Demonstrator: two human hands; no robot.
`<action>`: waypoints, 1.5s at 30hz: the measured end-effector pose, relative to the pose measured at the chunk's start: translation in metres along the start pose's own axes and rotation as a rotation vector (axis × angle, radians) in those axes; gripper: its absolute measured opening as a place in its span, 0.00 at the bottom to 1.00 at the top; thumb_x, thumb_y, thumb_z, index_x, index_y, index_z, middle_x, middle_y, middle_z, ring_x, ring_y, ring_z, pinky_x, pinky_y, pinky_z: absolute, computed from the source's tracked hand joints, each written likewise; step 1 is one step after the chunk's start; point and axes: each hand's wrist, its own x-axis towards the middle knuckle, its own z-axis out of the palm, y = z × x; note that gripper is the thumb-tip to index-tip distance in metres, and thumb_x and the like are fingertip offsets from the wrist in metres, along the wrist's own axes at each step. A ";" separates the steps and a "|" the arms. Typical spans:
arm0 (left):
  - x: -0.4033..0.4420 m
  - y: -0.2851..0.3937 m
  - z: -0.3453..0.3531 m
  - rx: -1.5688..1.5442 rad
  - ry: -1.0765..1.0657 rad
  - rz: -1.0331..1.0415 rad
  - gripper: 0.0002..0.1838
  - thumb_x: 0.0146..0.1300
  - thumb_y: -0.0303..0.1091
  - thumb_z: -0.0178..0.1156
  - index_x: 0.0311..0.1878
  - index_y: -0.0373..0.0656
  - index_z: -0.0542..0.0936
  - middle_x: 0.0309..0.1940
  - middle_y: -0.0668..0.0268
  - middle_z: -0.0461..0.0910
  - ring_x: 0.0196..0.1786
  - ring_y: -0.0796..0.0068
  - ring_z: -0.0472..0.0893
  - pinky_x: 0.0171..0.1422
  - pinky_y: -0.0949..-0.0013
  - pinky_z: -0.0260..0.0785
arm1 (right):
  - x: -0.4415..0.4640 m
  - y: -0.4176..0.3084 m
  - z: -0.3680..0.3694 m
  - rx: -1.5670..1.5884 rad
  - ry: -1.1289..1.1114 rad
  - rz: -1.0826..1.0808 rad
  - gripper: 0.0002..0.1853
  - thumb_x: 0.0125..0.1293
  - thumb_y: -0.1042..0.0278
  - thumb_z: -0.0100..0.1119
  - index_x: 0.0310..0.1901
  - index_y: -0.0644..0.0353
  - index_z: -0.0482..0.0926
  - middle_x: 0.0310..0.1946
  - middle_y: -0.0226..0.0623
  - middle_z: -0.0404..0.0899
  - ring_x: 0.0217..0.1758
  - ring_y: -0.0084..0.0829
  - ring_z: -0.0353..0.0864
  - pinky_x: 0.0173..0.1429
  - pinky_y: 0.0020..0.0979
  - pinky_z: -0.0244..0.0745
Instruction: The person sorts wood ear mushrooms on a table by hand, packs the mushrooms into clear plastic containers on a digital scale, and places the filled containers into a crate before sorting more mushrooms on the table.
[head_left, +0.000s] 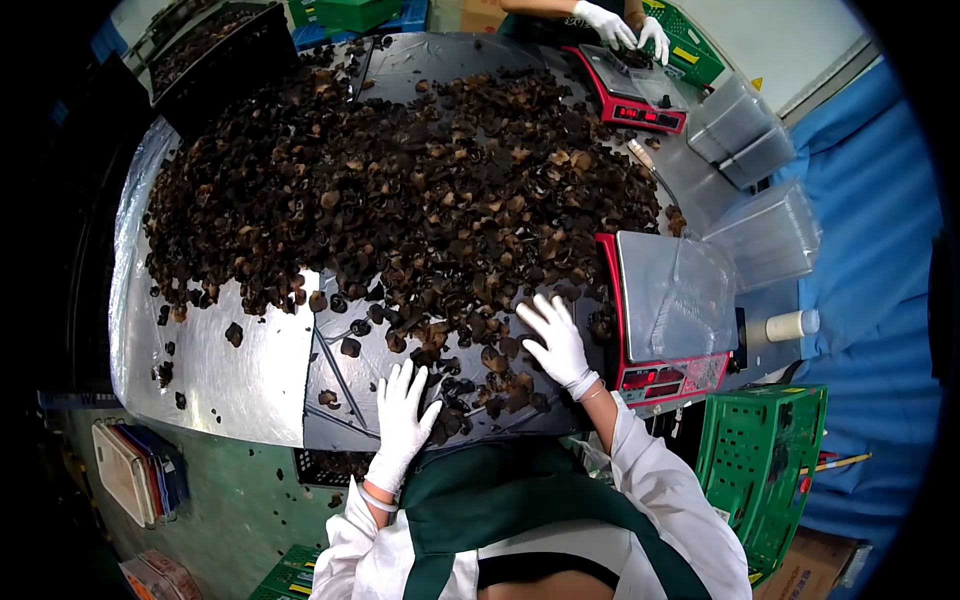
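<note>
A broad heap of dark brown wood ear mushrooms covers much of the table. My left hand, in a white glove, lies near the table's front edge with its fingers spread. Beside its thumb is a small loose group of mushrooms. My right hand, gloved in white too, reaches over the right front of the heap, fingers apart and palm down. Neither hand holds anything that I can see. Just right of it stands a red scale with a clear plastic container on its metal plate.
Across the table, a co-worker's gloved hands are over a second red scale. Stacked clear containers stand along the right side. A green crate sits right of my body, and a dark crate at far left.
</note>
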 end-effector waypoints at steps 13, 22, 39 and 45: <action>0.023 0.031 -0.012 -0.040 -0.097 0.342 0.35 0.51 0.53 0.67 0.63 0.55 0.74 0.67 0.60 0.66 0.71 0.48 0.60 0.73 0.43 0.49 | -0.020 -0.021 -0.007 -0.025 -0.055 -0.084 0.25 0.59 0.69 0.58 0.60 0.45 0.75 0.61 0.43 0.70 0.57 0.44 0.71 0.61 0.38 0.70; 0.022 0.018 -0.006 -0.046 -0.193 0.374 0.16 0.56 0.49 0.64 0.43 0.50 0.84 0.61 0.64 0.73 0.70 0.53 0.62 0.74 0.43 0.48 | -0.044 -0.010 -0.010 0.155 -0.023 -0.051 0.19 0.58 0.77 0.57 0.52 0.52 0.80 0.53 0.39 0.75 0.53 0.41 0.77 0.57 0.34 0.73; 0.057 0.042 0.000 -0.186 0.055 0.338 0.10 0.49 0.33 0.67 0.36 0.47 0.78 0.33 0.65 0.76 0.43 0.61 0.76 0.52 0.58 0.65 | -0.032 -0.009 -0.010 0.141 -0.056 -0.118 0.18 0.60 0.73 0.55 0.51 0.48 0.81 0.55 0.38 0.75 0.53 0.42 0.75 0.56 0.38 0.72; -0.006 -0.016 -0.022 -0.310 0.204 -0.055 0.15 0.47 0.24 0.68 0.40 0.39 0.76 0.48 0.54 0.78 0.54 0.52 0.75 0.60 0.57 0.67 | -0.049 -0.018 -0.017 0.042 -0.061 -0.186 0.26 0.54 0.54 0.66 0.55 0.50 0.78 0.61 0.44 0.71 0.61 0.47 0.71 0.62 0.42 0.68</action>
